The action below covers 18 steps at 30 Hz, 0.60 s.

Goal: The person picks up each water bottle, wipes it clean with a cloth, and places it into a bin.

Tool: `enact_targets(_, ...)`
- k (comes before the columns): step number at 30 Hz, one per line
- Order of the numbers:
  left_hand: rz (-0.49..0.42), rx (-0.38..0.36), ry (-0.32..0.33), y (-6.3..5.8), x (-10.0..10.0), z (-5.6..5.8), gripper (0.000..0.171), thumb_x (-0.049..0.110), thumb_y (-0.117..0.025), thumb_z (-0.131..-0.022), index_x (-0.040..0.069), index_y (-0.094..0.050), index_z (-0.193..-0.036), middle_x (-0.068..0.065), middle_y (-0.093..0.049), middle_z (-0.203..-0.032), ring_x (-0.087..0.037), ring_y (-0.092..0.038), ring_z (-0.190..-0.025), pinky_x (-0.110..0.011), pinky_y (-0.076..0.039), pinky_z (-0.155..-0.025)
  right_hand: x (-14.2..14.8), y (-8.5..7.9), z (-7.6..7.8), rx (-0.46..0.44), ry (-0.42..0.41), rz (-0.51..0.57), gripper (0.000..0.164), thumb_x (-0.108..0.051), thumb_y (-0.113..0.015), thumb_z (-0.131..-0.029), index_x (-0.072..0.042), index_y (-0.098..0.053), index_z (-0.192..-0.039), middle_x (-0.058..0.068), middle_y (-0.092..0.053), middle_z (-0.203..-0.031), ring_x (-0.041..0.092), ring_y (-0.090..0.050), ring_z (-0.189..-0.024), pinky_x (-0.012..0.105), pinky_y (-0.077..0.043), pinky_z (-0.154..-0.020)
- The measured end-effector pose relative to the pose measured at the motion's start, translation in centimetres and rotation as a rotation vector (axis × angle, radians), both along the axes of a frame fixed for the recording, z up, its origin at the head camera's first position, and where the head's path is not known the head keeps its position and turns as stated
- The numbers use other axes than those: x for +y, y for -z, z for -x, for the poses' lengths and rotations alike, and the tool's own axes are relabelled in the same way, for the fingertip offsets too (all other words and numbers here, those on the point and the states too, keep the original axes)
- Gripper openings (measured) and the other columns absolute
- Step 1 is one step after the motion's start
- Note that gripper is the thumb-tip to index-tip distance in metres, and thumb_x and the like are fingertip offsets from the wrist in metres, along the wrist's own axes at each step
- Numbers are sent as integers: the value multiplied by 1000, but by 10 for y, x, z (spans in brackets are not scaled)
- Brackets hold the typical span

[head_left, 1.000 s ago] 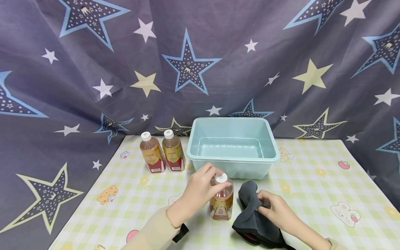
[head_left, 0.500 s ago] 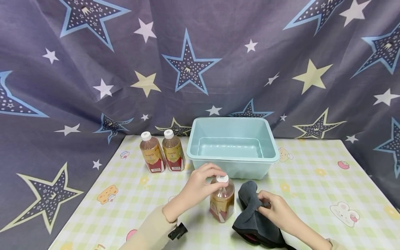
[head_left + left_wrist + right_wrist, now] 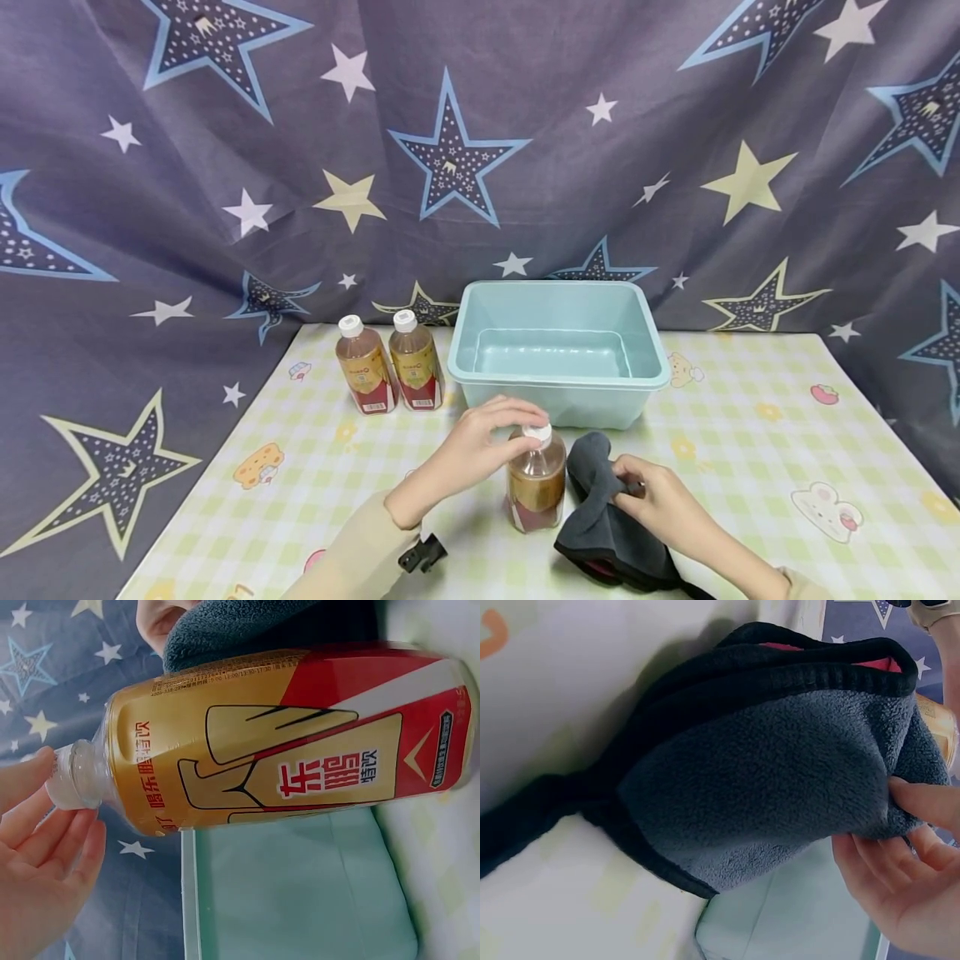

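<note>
My left hand [image 3: 472,446] pinches the white cap of a drink bottle [image 3: 537,492] between thumb and fingers. In the left wrist view the cap [image 3: 71,776] and the bottle's gold and red label [image 3: 300,750] show clearly. Its base is at the tabletop; whether it fully rests there I cannot tell. Just right of it lies a dark grey fleece item [image 3: 611,525] with black edging, a black strap and a pink inside. A fold of this fleece [image 3: 765,765] is pinched by my right hand [image 3: 663,500]. Part of the fleece lies beneath that hand, hidden.
Behind the hands stands a light blue plastic bin [image 3: 558,400], with nothing seen inside. Two similar bottles, one left [image 3: 366,367] and one right [image 3: 416,367], stand upright beside it. A checked cloth [image 3: 300,492] covers the table, and a star-patterned curtain [image 3: 525,183] hangs behind.
The held bottle has turned, so a different side of its label faces the head camera, and it has shifted slightly right. My left hand moved with it. The right hand and fleece barely moved.
</note>
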<state>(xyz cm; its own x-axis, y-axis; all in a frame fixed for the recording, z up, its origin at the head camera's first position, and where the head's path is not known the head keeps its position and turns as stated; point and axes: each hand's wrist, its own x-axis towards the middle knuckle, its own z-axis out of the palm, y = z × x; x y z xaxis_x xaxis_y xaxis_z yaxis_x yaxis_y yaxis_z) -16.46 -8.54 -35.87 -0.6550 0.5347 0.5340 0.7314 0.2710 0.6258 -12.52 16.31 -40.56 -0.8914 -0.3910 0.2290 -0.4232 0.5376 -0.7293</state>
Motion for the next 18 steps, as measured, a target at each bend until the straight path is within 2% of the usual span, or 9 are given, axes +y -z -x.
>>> enact_targets(6,-9,51,29,2,0,1,23,12,-64,-81,6,-65,-103,-2,-63,-107,-12,-54,-99,-23,-46,-85,-3,-3,1,29,-27,3,22,8,-62,-72,-11,-53,-81,-8,-51,-69,0,-41,-59,18,-39,-48)
enact_targets(9,-41,55,12,3,0,0,23,11,-66,-79,7,-65,-101,-2,-63,-107,-13,-55,-100,-23,-46,-85,-4,-7,3,26,-37,9,21,7,-62,-73,-11,-54,-81,-5,-56,-74,1,-50,-65,19,-45,-52)
enact_targets(13,-94,20,-28,7,2,-1,21,13,-69,-76,8,-67,-97,-1,-64,-101,-11,-58,-92,-22,-49,-78,-6,-15,6,5,-38,11,18,7,-61,-74,-8,-55,-82,2,-61,-82,10,-60,-75,21,-51,-58)
enact_targets(18,-147,-31,-45,9,4,-2,20,13,-71,-74,8,-67,-93,-1,-64,-96,-9,-60,-84,-22,-51,-73,-9,-26,9,12,-31,-8,18,7,-61,-74,-7,-55,-83,4,-61,-84,17,-61,-78,21,-52,-60)
